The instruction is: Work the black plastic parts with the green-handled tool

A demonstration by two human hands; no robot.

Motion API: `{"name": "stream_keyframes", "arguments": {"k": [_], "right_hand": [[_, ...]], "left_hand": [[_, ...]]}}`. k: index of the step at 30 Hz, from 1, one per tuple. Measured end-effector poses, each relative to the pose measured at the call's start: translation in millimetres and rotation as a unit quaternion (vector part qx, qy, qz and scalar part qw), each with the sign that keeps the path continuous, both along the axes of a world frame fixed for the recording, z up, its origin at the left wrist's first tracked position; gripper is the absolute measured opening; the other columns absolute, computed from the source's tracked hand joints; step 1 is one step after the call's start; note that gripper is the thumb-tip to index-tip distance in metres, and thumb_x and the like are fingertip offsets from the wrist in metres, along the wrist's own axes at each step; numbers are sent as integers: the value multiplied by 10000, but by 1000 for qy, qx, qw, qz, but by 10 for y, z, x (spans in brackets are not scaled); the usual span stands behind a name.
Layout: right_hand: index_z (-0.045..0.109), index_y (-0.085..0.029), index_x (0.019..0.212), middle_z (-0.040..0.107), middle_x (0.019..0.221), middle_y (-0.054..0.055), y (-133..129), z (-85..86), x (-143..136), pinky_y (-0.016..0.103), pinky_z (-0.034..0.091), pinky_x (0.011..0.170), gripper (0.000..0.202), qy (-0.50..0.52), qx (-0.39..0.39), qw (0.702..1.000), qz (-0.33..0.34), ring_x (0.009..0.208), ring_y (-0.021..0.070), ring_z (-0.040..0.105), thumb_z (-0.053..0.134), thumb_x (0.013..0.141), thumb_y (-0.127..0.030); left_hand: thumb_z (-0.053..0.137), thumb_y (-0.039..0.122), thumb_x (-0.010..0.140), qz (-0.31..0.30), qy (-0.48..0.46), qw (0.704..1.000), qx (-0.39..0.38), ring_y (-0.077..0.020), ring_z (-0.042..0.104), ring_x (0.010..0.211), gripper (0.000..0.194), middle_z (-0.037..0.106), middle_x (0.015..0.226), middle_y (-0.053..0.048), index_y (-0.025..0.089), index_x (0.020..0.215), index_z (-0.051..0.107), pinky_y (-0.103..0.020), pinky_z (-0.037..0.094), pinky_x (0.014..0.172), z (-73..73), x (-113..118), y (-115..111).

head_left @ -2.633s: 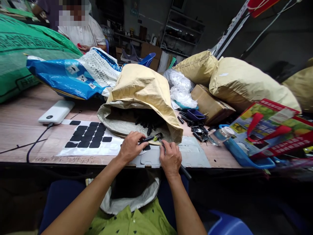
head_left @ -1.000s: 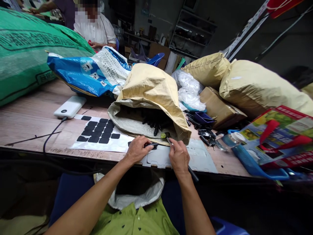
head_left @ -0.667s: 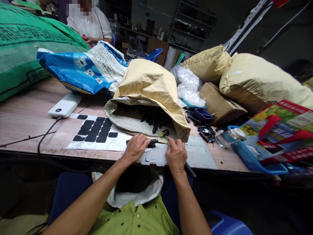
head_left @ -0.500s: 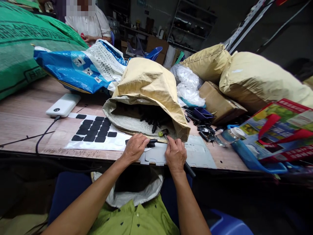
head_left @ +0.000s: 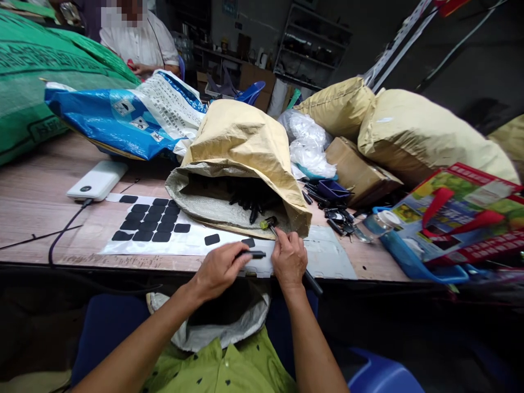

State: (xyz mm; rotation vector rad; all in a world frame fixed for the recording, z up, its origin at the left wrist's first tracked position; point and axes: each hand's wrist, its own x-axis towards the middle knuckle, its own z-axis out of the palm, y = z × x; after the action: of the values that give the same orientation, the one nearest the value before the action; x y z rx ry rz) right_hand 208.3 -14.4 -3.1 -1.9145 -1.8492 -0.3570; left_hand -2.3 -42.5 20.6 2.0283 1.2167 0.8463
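My left hand (head_left: 221, 268) is closed round a slim black rod-shaped piece (head_left: 256, 255), whose end points right above the table edge. My right hand (head_left: 290, 259) grips a small hammer with a yellow-green head (head_left: 268, 222); its dark handle (head_left: 313, 283) sticks out below the hand. Just behind both hands lies a tan paper sack (head_left: 245, 131), its mouth facing me, with several black pieces (head_left: 254, 212) inside. Left of it a white sheet (head_left: 192, 244) carries rows of black rounded patches (head_left: 149, 226). A grey board (head_left: 331, 254) lies under the right hand.
A white power bank (head_left: 97, 181) with a cable, a blue-white bag (head_left: 114, 117) and a green sack (head_left: 53, 82) are at left. Rightward are black parts (head_left: 339, 215), a jar (head_left: 376, 225), a blue basket (head_left: 405, 256) and a printed bag (head_left: 470, 213). Another person (head_left: 141, 43) sits behind.
My left hand has moved down and left, away from the sack mouth, with the black piece. The right hand keeps its hold on the hammer. The view has shifted slightly.
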Motion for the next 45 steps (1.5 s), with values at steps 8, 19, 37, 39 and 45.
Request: {"name": "stream_keyframes", "arguments": {"k": [8, 19, 37, 39, 45], "right_hand": [[682, -302, 1239, 569, 927, 49, 9, -6, 4, 312, 318, 740, 338, -4, -2, 1000, -3, 891, 212, 469, 560, 949, -180], [678, -288, 1241, 560, 932, 59, 2, -7, 0, 310, 318, 739, 344, -9, 1, 1000, 0, 888, 217, 459, 546, 945, -172], [678, -297, 1231, 565, 934, 52, -2, -1, -5, 307, 320, 746, 317, -1, 3, 1000, -7, 887, 215, 464, 550, 957, -203], [677, -301, 1233, 565, 942, 51, 2, -1, -7, 308, 323, 750, 322, 0, 2, 1000, -8, 898, 214, 466, 556, 952, -201], [681, -312, 1232, 567, 945, 49, 1, 11, -11, 309, 335, 748, 321, 6, -4, 1000, -11, 917, 210, 474, 541, 963, -207]], "left_hand": [[541, 287, 912, -92, 247, 951, -161, -288, 720, 930, 173, 753, 938, -71, 253, 1007, 682, -337, 495, 748, -588, -132, -637], [614, 293, 820, -184, 281, 914, -230, -303, 721, 951, 209, 775, 996, -100, 222, 956, 756, -356, 515, 774, -418, -100, -427], [562, 374, 887, 219, 250, 943, -19, -314, 666, 988, 248, 709, 1036, -138, 183, 966, 699, -390, 494, 803, 98, 441, 1090], [583, 376, 892, 200, 233, 951, 26, -300, 642, 1009, 211, 715, 986, -103, 201, 939, 691, -394, 472, 848, 105, 340, 965], [676, 357, 869, 110, 140, 982, 64, -232, 591, 938, 148, 703, 917, -33, 222, 927, 699, -357, 427, 847, -66, 104, 538]]}}
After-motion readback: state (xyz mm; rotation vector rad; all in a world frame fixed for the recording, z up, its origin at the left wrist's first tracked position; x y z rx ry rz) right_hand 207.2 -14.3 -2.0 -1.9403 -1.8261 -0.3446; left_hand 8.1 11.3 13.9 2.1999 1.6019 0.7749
